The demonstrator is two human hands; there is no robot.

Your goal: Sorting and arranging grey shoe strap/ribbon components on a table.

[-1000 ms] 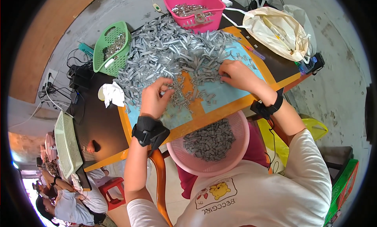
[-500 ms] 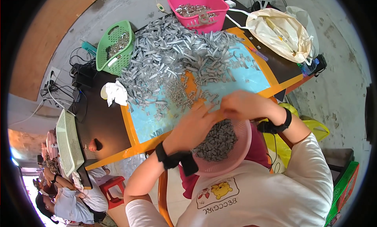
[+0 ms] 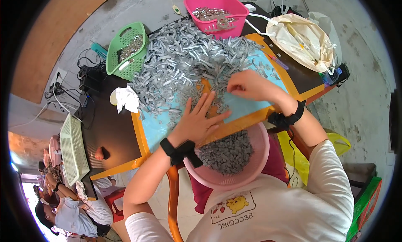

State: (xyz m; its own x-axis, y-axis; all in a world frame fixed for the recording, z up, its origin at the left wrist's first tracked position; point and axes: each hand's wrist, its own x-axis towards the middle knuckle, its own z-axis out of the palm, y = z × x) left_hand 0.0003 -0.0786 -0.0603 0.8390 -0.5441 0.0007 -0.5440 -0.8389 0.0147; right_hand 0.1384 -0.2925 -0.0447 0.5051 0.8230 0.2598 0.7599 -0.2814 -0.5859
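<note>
My left hand (image 3: 197,121) lies over the near part of the blue work sheet (image 3: 243,110), its fingers spread beside a scatter of small grey pieces (image 3: 189,93). To its right, my right hand (image 3: 251,86) hovers at the near edge of the big heap of grey strips (image 3: 180,53). Its fingers are curled together; whatever they pinch is hidden. Below both hands, at my lap, sits a pink round basket (image 3: 260,158) with many small dark grey pieces (image 3: 230,152) in it.
Orange tape (image 3: 276,57) edges the sheet. Behind the heap stand a pink basket (image 3: 238,26) and a green basket (image 3: 111,60), both holding shiny metal parts. A cream bag (image 3: 289,45) lies far right, crumpled white tissue (image 3: 127,99) left. Another person (image 3: 75,214) sits lower left.
Both hands were close together above the lap basket. The left has moved slightly left with fingers spreading; the right has moved away from me to the heap's edge.
</note>
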